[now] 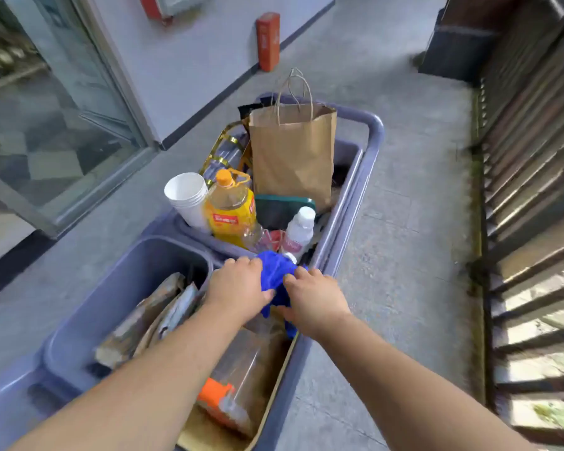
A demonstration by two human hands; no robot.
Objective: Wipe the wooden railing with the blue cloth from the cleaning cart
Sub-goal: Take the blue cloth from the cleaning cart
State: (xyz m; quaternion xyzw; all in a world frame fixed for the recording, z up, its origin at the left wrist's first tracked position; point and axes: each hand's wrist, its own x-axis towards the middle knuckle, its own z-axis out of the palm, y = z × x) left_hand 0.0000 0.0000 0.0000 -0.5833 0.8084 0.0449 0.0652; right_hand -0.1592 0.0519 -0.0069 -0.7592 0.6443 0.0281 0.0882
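Observation:
A crumpled blue cloth (275,276) hangs over the middle of the grey cleaning cart (373,131). My left hand (240,289) grips its left side and my right hand (313,296) pinches its right side, so both hands hold it between them. A tail of the cloth dangles below my right palm. The wooden railing (531,177), dark brown with slanted slats, runs along the right edge of the view, about an arm's length from the cart.
The cart's far tray holds a brown paper bag (292,157), stacked white cups (188,198), a yellow oil bottle (230,211) and a small clear bottle (298,231). A grey bin (124,288) with cardboard sits at left. A glass door (56,125) stands far left on the concrete floor.

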